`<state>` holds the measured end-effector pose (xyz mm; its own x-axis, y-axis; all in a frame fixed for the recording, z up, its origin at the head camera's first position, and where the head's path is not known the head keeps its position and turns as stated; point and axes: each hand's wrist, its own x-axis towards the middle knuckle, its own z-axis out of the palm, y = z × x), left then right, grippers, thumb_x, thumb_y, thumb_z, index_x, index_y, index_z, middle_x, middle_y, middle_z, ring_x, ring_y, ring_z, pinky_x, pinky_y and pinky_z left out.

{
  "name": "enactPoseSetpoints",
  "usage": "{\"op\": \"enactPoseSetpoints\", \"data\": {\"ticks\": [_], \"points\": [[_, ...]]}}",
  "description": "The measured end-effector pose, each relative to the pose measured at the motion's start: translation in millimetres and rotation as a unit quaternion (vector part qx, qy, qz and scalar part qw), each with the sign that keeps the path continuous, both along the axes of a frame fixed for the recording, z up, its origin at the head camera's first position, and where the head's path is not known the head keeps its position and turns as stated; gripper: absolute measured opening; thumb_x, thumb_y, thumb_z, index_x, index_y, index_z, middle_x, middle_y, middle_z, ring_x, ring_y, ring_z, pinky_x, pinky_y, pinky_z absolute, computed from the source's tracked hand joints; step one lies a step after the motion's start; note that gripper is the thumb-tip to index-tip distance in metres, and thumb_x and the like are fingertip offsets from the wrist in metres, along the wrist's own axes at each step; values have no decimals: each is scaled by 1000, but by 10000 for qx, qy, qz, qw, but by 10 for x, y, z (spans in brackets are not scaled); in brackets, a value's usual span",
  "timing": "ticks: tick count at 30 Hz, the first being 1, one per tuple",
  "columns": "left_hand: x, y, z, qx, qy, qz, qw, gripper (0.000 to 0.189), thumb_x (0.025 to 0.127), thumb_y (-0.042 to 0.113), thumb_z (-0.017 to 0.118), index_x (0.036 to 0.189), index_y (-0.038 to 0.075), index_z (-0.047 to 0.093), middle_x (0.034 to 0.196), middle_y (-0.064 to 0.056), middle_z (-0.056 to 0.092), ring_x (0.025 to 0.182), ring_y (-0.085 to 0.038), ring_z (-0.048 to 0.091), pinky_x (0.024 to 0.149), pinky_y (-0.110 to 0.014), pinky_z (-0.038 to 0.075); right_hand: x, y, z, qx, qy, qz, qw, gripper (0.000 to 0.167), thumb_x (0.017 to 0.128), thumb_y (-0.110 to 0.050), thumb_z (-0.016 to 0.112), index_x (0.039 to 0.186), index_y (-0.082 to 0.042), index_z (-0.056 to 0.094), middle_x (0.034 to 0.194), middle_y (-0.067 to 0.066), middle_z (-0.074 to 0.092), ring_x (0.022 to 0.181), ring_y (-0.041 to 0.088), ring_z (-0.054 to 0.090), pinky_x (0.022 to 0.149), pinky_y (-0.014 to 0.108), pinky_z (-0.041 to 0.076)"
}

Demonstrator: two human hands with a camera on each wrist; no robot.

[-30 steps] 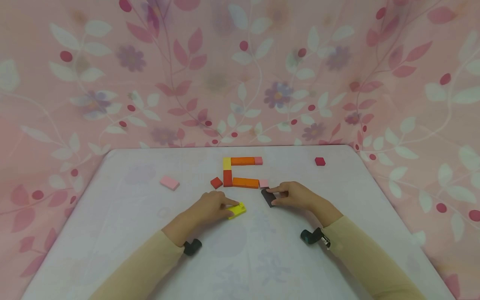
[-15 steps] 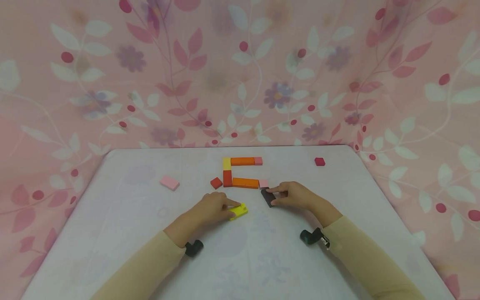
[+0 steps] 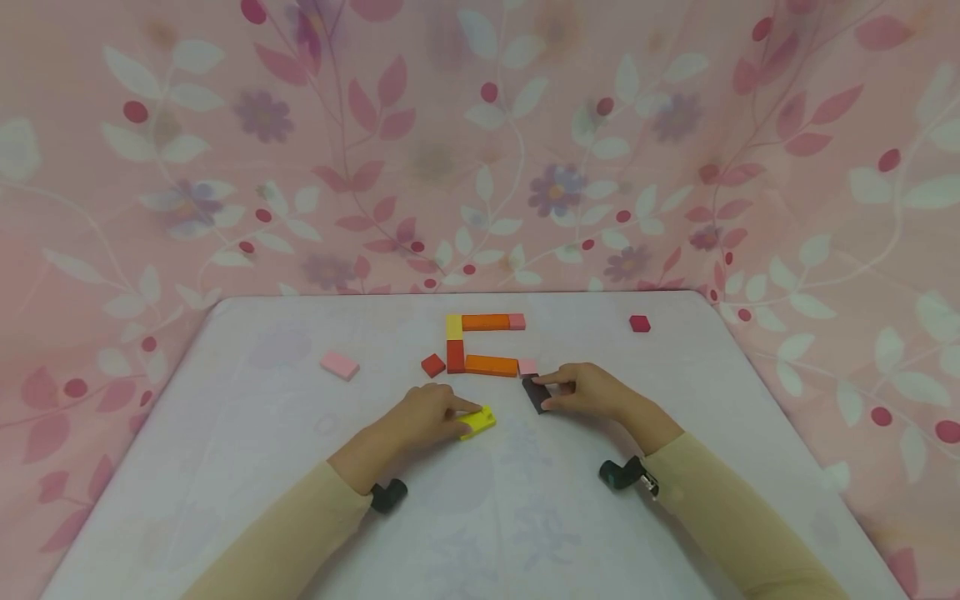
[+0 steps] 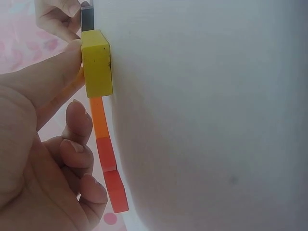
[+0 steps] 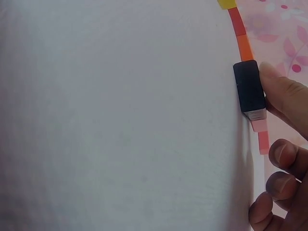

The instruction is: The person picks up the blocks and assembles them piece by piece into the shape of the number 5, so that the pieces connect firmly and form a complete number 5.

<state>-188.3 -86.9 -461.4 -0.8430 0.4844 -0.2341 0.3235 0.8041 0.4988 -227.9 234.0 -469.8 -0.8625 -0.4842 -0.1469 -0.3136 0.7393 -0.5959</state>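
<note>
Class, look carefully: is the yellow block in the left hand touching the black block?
Apart. The head view shows white tablecloth between the yellow block and the black block.

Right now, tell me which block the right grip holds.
The black block, the only black one; the left grip holds a bright yellow block, and no other is held.

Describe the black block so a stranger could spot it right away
On the white table, find the person's right hand. Its thumb and finger hold the black block, near a small pink block. It is the only black one; the others are yellow, orange, red or pink.
</note>
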Motion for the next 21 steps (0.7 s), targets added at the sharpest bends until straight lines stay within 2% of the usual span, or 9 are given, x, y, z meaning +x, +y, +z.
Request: {"op": "enactPoseSetpoints", "data": {"ticks": [6, 11, 21], "points": [[8, 39, 12, 15, 4, -36, 10000, 43, 89, 35, 76, 131, 35, 67, 84, 8, 54, 80, -15, 50, 68, -30, 43, -14, 10, -9, 24, -42, 9, 10000, 47, 83, -36, 83, 128, -28, 71, 75, -3, 51, 72, 15, 50, 62, 28, 40], [8, 111, -1, 56, 53, -263, 9996, 42, 90, 35, 75, 132, 34, 67, 80, 6, 54, 78, -15, 49, 68, -30, 41, -34, 29, -21, 29, -26, 48, 10000, 46, 84, -37, 82, 128, -28, 71, 75, -3, 51, 72, 15, 49, 62, 28, 39], [40, 254, -43, -7, 227, -499, 9985, 43, 89, 37, 75, 131, 34, 67, 76, 7, 53, 75, -13, 49, 70, -31, 38, -26, 42, -9, -8, 61, 185, 9998, 42, 87, -34, 79, 127, -26, 71, 76, -3, 50, 72, 15, 49, 62, 28, 39]]}}
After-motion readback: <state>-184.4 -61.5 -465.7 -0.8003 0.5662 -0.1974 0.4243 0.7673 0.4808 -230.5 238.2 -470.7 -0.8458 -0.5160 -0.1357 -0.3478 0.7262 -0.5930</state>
